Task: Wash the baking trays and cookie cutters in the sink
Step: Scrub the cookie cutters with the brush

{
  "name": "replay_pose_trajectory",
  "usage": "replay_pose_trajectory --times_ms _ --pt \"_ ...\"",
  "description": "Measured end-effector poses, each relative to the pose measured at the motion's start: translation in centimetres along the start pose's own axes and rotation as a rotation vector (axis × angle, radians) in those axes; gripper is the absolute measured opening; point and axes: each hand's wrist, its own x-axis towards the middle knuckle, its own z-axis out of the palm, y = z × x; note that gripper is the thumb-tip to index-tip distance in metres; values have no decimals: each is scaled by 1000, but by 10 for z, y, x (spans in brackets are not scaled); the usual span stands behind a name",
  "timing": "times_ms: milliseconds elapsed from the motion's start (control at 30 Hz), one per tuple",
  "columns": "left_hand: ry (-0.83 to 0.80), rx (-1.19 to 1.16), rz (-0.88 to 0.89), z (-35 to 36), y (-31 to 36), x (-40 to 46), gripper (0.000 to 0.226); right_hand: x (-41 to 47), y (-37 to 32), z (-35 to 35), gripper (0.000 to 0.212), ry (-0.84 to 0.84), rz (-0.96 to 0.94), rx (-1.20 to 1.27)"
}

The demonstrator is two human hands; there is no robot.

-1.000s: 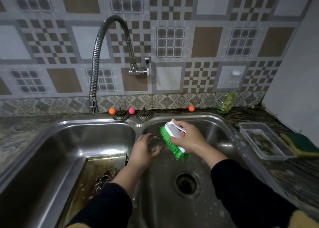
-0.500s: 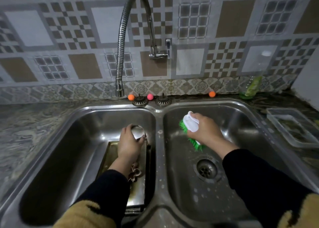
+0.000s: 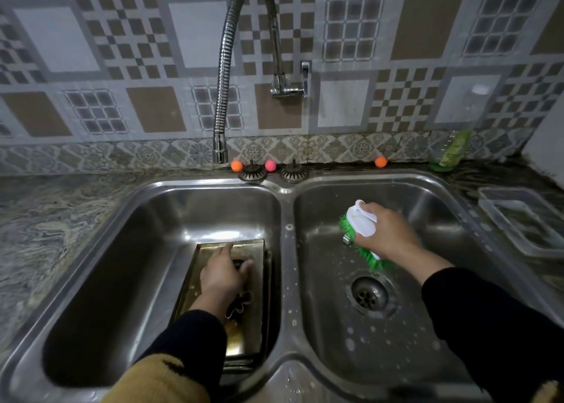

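Hands busy at the sink.
Left hand (image 3: 224,276) closes on a cutter (image 3: 241,263) in the tray (image 3: 213,248); right hand (image 3: 386,234) grips the brush (image 3: 361,221). Next, scrub it.

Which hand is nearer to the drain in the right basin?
The right hand. It holds the green brush just behind the drain in the same basin. The left hand is in the other basin, on the baking tray.
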Motion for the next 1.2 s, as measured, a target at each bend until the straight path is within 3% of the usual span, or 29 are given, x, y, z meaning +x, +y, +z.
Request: replay_pose_trajectory --times_ms 267,567,667,833,1033,1200 --pt "61 -11 315 -15 84 21 43 -7 43 -37 72 39 76 30" --pt "-137 -50 501 55 160 10 33 -5 129 -126 69 257 228 91" --pt "-204 -71 447 85 171 12 35 6 161 -150 68 320 267 121" --pt "-261 -88 288 136 196 13 47 31 215 -151 70 250 292 25" --pt "-163 -225 75 182 220 35 37 44 245 -126 71 165 255 -117" --pt "-125 -250 22 205 234 48 32 51 254 -119 72 192 224 -113"
